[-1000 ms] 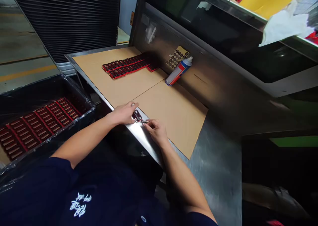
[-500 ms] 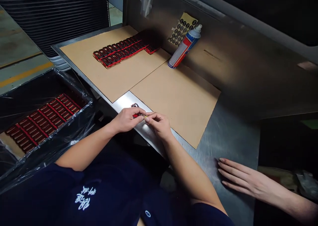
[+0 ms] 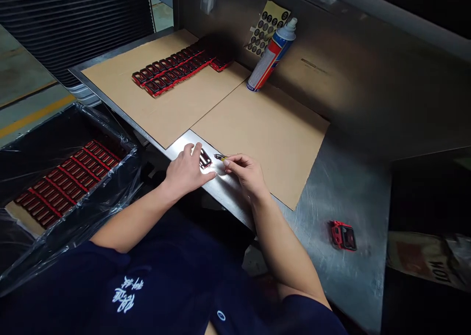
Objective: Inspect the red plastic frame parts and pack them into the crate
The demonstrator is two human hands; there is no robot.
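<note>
My left hand is at the table's front edge, with its thumb and fingers spread around a small black-and-red frame part. Its fingertips are at the part's left side; whether they press on it I cannot tell. Just to the right, my right hand pinches a small thin tool with a dark tip and a yellow body. That tip points left toward the frame part, a little apart from it. Most of the tool is hidden by my fingers.
Cardboard sheets cover much of the metal table. Rows of red-and-black parts lie at the back left. A spray can stands near a sticker sheet. Another red-and-black part is at right. A plastic-lined bin is at left.
My hands have moved apart, uncovering the frame part and the tool's dark tip. The co-worker's hand at the right has left view; a red-and-black part now lies there.
</note>
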